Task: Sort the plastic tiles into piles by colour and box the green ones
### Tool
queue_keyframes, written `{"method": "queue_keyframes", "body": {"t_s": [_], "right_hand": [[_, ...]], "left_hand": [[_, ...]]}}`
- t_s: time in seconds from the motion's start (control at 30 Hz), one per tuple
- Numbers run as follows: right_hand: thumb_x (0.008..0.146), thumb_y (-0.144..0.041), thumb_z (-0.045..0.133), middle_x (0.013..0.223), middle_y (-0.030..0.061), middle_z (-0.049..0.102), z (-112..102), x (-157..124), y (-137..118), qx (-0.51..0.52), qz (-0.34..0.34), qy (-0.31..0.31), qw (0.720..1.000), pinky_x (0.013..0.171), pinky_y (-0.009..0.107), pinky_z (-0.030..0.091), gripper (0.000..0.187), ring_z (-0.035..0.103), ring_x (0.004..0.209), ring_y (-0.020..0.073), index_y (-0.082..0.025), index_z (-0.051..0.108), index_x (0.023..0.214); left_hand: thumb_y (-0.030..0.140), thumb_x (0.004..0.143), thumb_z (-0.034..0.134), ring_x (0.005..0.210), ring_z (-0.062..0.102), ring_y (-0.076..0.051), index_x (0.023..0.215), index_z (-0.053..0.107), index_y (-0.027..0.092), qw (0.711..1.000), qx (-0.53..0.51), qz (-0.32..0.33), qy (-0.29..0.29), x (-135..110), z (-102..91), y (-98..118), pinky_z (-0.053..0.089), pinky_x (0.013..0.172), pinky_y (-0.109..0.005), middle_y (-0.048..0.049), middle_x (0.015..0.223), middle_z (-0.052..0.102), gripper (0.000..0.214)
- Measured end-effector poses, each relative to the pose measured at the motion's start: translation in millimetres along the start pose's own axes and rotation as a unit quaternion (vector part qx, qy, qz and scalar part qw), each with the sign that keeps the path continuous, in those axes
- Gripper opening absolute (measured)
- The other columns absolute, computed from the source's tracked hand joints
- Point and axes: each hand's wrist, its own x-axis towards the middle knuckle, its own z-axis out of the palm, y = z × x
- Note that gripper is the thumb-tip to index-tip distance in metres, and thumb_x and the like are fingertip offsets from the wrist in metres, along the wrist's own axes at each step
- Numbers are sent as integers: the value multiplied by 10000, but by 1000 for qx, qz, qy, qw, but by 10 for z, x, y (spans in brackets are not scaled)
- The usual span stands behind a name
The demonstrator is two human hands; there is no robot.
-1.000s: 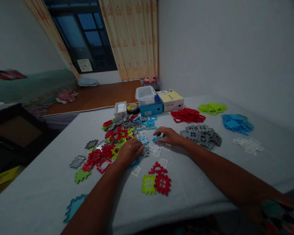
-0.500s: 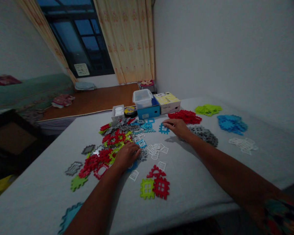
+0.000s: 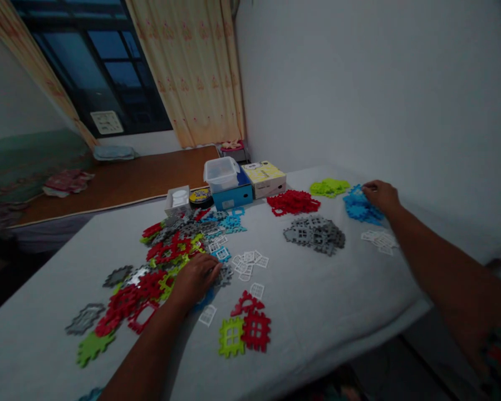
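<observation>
My right hand is at the far right, over the back edge of a pile of blue interlocking plastic tiles. Its fingertips are pinched at a blue tile, which blends into the pile. My left hand lies over the mixed heap of tiles, fingers loosely stretched, with nothing visible in them. Close by its fingertips are a grey tile and a blue tile with a white window insert. Under the left hand, part of another blue tile shows.
Sorted piles of red, lime green and grey tiles stand on the right, with white window inserts. More inserts lie mid-table. A lime tile and red tile lie in front. Boxes stand at the back.
My right hand has carried a blue window tile rightward from the table's middle to the blue pile. The view has turned right. My left hand stays on the mixed heap.
</observation>
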Motion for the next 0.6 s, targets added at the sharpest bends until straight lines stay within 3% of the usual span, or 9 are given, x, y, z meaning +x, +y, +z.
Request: {"method": "queue_keyframes", "body": {"t_s": [0.1,0.17,0.23,0.33,0.4,0.5,0.6], "right_hand": [[783,-277,607,906,178,692,9,-29,129,-36,15,-13,999,693,367,396,203,600,810,253,-151,721,893],[796,-269,598,976,211,680,49,-62,41,-41,10,-1,999,732,391,398,265,590,887,283,-129,708,992],[819,-260,574,1065,214,660,103,-147,-233,-31,-24,6,999,788,394,406,329,577,968,288,-118,673,1098],[828,-255,568,1070,149,668,190,-508,-958,50,-178,-43,982,816,359,439,295,602,932,246,-141,678,1077],[855,-267,545,1029,96,686,254,-918,-1531,131,-294,-114,940,801,327,460,257,619,870,205,-187,689,1052],[875,-256,541,1005,66,693,393,-1612,-2279,194,-418,-254,850,736,284,477,246,620,766,154,-207,684,1069],[866,-226,574,1077,81,681,604,-2131,-2777,194,-491,-316,789,837,311,468,259,625,910,181,-200,668,1106]], "left_hand": [[358,940,452,854,628,-176,797,679,208,1000,4,-4,3,3,-6,10,494,813,-305,-53,888,701,307],[355,942,445,854,628,-174,792,678,207,1000,8,-6,0,3,-11,32,492,813,-301,-54,888,703,314],[350,943,443,862,626,-174,787,677,206,1000,17,-12,-4,5,-16,60,485,826,-303,-52,891,704,316],[350,939,446,897,620,-186,789,678,206,998,43,-44,-10,10,-38,109,475,821,-309,-51,906,705,311],[355,938,442,906,615,-194,791,674,208,994,68,-80,-13,9,-65,141,471,781,-302,-52,908,702,312],[359,943,421,888,607,-194,784,663,205,987,109,-118,-20,-3,-112,164,453,733,-284,-55,874,690,328],[364,954,389,861,604,-187,787,660,202,982,133,-133,-19,-25,-140,145,435,710,-275,-57,861,676,357]]}}
